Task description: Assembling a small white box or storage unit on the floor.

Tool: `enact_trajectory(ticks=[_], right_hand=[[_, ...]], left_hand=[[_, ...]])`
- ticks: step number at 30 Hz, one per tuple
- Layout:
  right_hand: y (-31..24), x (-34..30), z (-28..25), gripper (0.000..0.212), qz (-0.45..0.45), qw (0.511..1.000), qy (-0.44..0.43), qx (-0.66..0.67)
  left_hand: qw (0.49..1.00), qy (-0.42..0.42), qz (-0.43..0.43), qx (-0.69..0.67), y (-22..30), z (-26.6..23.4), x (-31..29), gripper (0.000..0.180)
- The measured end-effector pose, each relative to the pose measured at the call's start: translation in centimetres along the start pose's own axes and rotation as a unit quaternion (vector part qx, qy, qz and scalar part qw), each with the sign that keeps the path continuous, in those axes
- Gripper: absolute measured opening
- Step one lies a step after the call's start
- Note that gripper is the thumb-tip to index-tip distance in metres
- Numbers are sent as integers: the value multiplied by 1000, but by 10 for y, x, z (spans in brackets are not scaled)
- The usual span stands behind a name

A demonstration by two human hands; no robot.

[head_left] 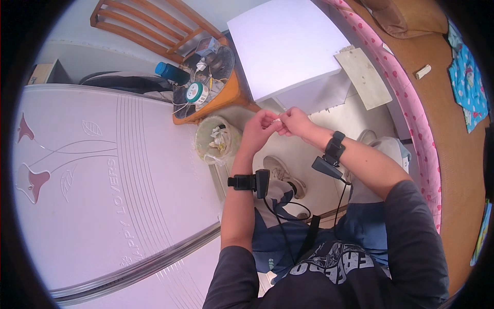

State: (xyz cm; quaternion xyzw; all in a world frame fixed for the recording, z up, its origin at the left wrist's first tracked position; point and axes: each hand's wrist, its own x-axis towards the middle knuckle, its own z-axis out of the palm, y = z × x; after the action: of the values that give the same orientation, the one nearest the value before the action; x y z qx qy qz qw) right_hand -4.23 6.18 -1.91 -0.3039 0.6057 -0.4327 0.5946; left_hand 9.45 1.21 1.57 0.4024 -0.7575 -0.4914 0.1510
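Note:
My left hand [259,130] and my right hand [297,122] meet in front of me, fingertips pinched together. Between them shows a bit of a small white thing [277,120], too small and too covered by the fingers to name. Both hands seem closed on it, the right from above and the left from the side. Just left of my left hand stands a pale waste bin [198,140] with crumpled litter inside. Each wrist wears a black strap with a small device, and cables run down from them.
A wooden chair [234,98] holds a blue-capped bottle [172,73], a round green-and-white container [197,93] and clutter. Ahead is a white cabinet [288,44]. A large pale panel [170,175] lies left; a brown couch-like surface [455,170] with pink heart-patterned cloth [419,134] borders the right.

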Motion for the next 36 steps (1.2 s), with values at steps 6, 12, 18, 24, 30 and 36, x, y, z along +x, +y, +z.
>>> enact_trajectory(ticks=[6, 12, 18, 24, 30, 36], right_hand=[[2, 8, -5, 21, -15, 1000, -1, -21], [4, 10, -6, 15, -46, 999, -16, -7], [5, 6, 2, 11, -54, 998, -17, 15], [9, 11, -9, 16, 25, 999, -25, 30], [16, 10, -10, 18, 15, 1000, -14, -2], [43, 13, -25, 36, 27, 996, -61, -59]], left_hand=[[998, -12, -40, -49, 0, -2, 6, 15], [997, -1, -44, -61, 1, -4, 5, 13], [994, 31, -57, -86, -3, -4, 3, 18], [995, 59, -60, 51, -3, -26, 0, 17], [975, 221, 7, -31, -46, -116, 32, 13], [938, 327, 68, 92, -51, -197, 136, 16]])
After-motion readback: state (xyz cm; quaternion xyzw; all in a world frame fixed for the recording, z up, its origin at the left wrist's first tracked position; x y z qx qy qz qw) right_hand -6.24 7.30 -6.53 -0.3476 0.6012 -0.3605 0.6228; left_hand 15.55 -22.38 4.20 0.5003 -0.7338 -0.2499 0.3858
